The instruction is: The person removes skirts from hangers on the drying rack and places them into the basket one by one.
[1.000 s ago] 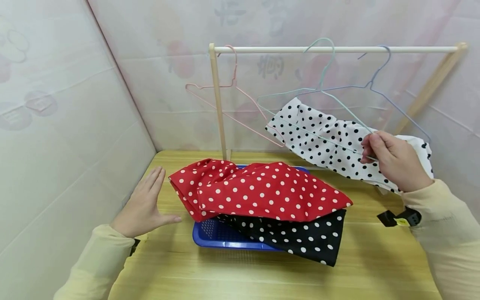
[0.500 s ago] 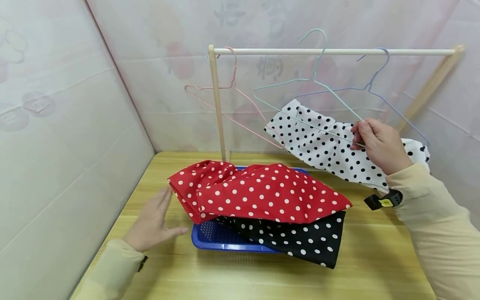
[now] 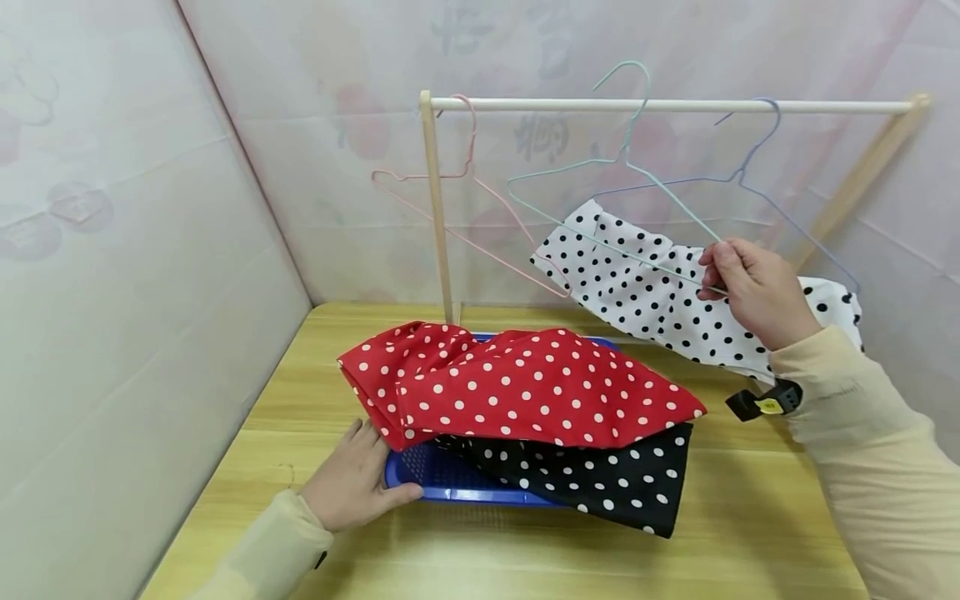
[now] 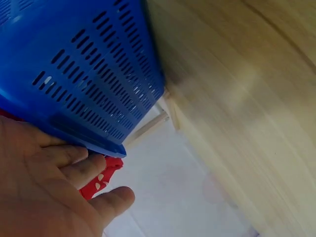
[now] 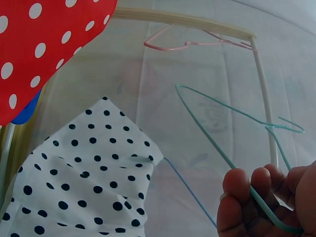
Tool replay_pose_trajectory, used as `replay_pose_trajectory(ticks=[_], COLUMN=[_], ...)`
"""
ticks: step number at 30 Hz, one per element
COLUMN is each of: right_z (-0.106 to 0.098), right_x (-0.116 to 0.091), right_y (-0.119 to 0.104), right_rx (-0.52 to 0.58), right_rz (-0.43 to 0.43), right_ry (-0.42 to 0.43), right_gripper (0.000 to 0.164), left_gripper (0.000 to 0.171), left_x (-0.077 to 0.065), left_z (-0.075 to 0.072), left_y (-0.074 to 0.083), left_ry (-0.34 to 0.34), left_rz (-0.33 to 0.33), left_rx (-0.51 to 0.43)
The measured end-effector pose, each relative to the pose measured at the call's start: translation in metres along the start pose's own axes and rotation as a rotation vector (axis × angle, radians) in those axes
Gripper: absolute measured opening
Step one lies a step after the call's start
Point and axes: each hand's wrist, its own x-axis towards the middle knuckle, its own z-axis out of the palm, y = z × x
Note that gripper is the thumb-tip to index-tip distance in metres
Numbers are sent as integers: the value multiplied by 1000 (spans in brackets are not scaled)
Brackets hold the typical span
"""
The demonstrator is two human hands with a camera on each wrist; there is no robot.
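My right hand (image 3: pixel 765 292) pinches the right corner of a mint-green wire hanger (image 3: pixel 570 167). The hanger's hook is in front of the rack's rail and does not hang on it. In the right wrist view the fingers (image 5: pixel 237 190) curl round the green wire. At the front left corner of a blue plastic basket (image 3: pixel 450 493), my left hand (image 3: pixel 348 483) touches the rim with extended fingers. In the left wrist view those fingers (image 4: pixel 81 170) lie at the basket rim. Red cloth with white dots (image 3: pixel 517 383) covers most of the basket, over black dotted cloth (image 3: pixel 637 479).
Behind the basket stands a rack with a white rail (image 3: pixel 540 104) and wooden posts (image 3: pixel 437 217). A pink hanger (image 3: pixel 471 167) hangs at its left. A blue hanger (image 3: pixel 742 167) on the right carries white cloth with black dots (image 3: pixel 637 267). Everything stands on a wooden table (image 3: pixel 255 467).
My left hand has moved right and toward the near edge, from beside the basket to its corner. The right hand has moved slightly left with the green hanger, whose hook has shifted left.
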Motion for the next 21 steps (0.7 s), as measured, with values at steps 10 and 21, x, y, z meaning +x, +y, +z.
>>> replay_pose_trajectory(ticks=[10, 21], right_z=[8, 30], right_x=[10, 24], right_y=[-4, -17], right_rx=[-11, -54], right_rz=[-33, -24], right_ry=[-13, -81], right_gripper=[32, 37], left_gripper=[108, 108], left_x=[-2, -1], left_z=[0, -1], left_y=[1, 3], left_ry=[10, 9], left_rz=[15, 8], left_rx=[4, -10])
